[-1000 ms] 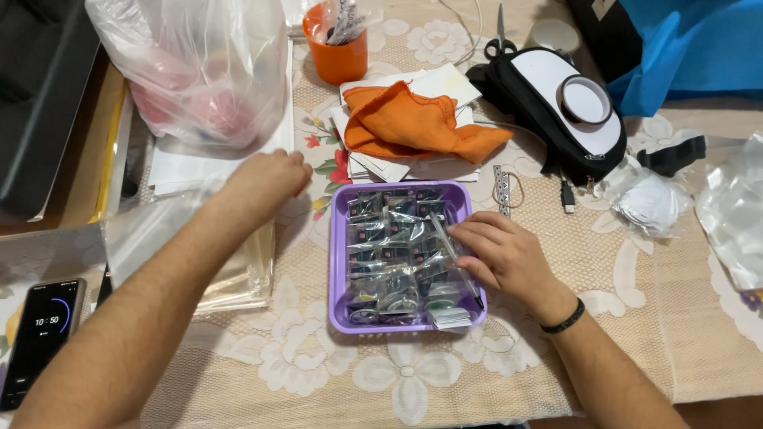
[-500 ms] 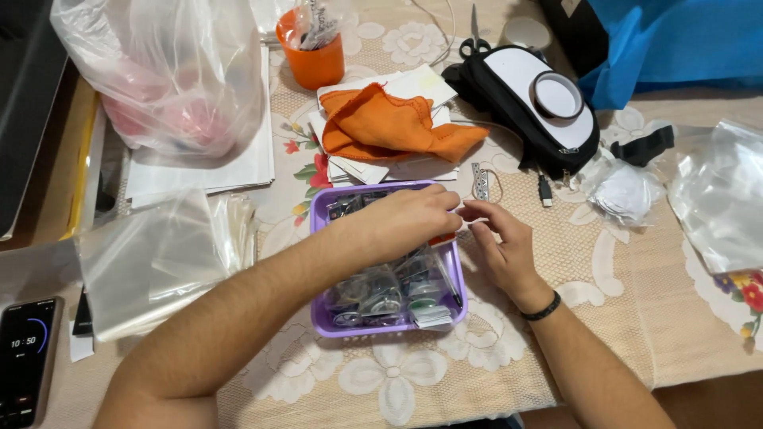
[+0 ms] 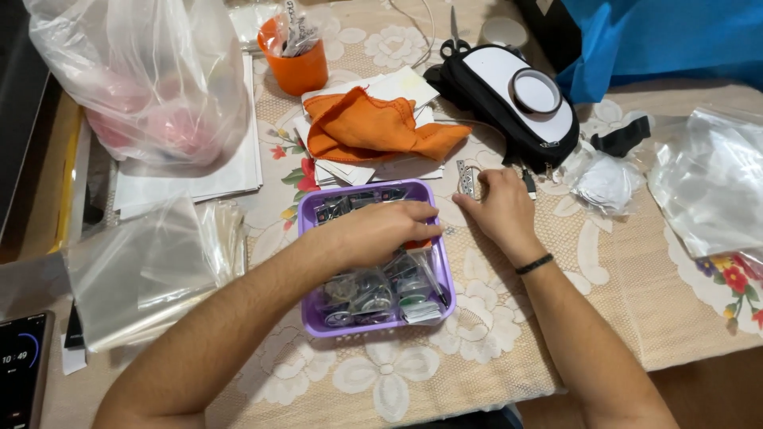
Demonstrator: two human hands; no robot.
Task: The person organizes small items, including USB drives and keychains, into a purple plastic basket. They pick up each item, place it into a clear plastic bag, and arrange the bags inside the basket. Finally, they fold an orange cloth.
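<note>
Reaching into the purple basket [image 3: 445, 262], left hand [image 3: 381, 230] curls over packets; right hand [image 3: 497, 208], fingers spread flat beside it, risks tipping it.

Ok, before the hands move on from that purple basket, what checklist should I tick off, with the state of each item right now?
1. Left hand inside the purple basket, over the small packets: ok.
2. Left fingers closed on a packet: cannot tell, the palm faces down.
3. Right hand on the tablecloth beside the basket: ok.
4. Small metal piece at the right fingertips, gripped or only touched: cannot tell.
5. Basket flat on the table, not tipped: ok.
6. Clear bags within the left arm's reach: ok.
</note>
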